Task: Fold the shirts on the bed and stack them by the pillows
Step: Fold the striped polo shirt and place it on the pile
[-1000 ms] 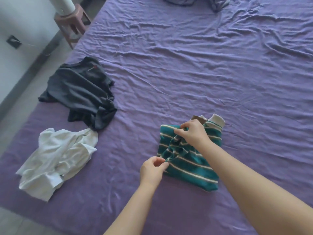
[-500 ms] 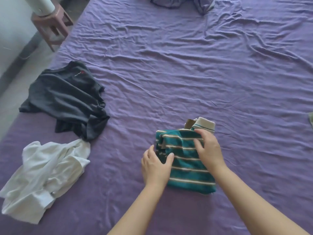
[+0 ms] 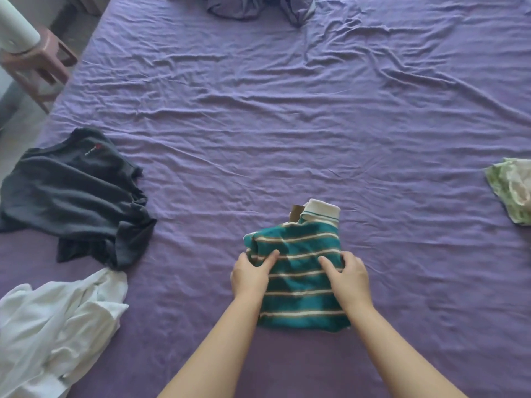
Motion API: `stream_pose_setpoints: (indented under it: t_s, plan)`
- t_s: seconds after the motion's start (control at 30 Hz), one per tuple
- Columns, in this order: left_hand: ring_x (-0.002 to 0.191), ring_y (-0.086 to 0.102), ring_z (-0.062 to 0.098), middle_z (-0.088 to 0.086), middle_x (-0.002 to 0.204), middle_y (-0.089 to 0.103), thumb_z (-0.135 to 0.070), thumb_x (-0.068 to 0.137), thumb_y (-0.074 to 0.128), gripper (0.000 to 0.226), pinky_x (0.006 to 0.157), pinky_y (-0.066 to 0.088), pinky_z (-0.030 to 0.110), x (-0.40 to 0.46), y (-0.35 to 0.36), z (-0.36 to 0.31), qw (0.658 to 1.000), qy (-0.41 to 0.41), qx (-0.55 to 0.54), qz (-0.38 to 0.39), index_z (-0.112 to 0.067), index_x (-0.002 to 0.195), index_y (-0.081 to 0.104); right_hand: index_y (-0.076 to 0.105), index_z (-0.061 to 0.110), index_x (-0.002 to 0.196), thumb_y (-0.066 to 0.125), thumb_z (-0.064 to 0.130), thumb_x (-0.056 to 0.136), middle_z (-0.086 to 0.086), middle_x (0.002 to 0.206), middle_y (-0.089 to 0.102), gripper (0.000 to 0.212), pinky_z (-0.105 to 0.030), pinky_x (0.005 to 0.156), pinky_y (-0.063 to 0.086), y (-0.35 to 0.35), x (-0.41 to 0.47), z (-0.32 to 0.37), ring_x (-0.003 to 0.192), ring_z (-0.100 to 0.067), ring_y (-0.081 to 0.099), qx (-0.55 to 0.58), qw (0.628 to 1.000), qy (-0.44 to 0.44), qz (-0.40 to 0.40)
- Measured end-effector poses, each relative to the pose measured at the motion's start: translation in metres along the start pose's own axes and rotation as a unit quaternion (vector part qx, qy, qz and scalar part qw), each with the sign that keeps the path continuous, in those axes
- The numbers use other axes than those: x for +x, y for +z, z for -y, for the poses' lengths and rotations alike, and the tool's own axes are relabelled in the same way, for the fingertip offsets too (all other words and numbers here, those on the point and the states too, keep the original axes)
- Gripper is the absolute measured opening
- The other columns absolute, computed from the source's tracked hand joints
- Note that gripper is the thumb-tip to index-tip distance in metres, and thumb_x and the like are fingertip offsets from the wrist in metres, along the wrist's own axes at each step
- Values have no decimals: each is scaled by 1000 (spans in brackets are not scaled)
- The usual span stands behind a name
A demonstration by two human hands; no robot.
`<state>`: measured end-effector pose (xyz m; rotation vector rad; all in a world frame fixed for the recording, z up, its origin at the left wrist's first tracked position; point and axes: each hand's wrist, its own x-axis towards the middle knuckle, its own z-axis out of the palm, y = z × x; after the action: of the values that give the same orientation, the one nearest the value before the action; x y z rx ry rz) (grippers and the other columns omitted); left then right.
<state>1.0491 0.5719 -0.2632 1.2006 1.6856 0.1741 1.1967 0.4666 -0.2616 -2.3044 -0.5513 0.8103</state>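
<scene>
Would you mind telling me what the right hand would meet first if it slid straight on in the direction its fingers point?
The right hand points up-left across the striped shirt, so it would likely first meet the left hand's thumb.

Vantage: worn on the person's head, standing at the bed's (image 3: 287, 124) near edge.
Facing: forward and down across the sheet.
Nearness: close over both forearms.
Views: only one.
</scene>
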Motion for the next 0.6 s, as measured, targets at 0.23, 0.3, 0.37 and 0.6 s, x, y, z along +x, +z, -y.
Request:
stream_pose_setpoints:
  t_s: [0.23,0.3,0.37,0.6]
  plan:
    - [79,51,-1,-12,87,56,-53,82,58,32,74,39,28,-23,-15,-17,994,87,-47,53,-27,91,43,46,23,96,56,36,90,3,92,65,17,-38,75,47,-34,-13,7,86,-18,61,51,997,-29,47]
    - [79,51,-1,-9,88,56,-54,84,54,34,72,38,28,-29,-17,-29,991,114,-40,64,-23,91,43,46,24,96,54,36,91,6,91,65,15,-34,70,46,-49,-18,9,87,-14,61,68,996,-39,43]
    - [79,51,-2,-9,88,55,-55,86,50,33,65,38,24,-37,-16,-44,987,137,-27,79,-23,90,43,45,26,96,53,36,92,9,91,63,14,-25,65,43,-66,-20,10,87,-10,60,90,994,-44,31]
    - [79,53,1,-8,88,57,-56,87,49,38,59,38,16,-75,17,-93,974,193,-12,121,-19,96,44,46,26,99,60,39,88,13,89,60,22,-18,62,38,-141,-22,5,82,-5,56,83,993,-53,-57]
